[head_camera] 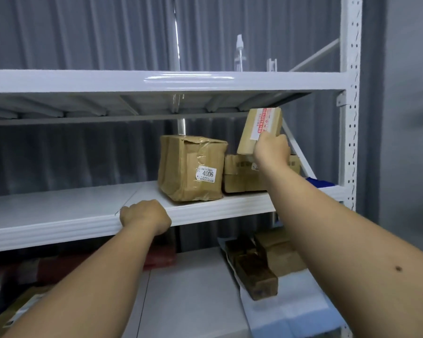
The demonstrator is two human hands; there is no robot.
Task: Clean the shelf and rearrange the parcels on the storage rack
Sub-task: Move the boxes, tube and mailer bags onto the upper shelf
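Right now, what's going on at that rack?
A person is sorting parcels on the middle shelf. The right hand holds a small taped box tilted in the air above a flat carton, beside the parcel labelled 4006. The left hand grips the shelf's front edge. A spray bottle stands on the top shelf.

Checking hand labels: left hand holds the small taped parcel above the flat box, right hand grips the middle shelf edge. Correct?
Swapped. The head view shows the right hand holding the small taped parcel above the flat box, and the left hand gripping the middle shelf edge.
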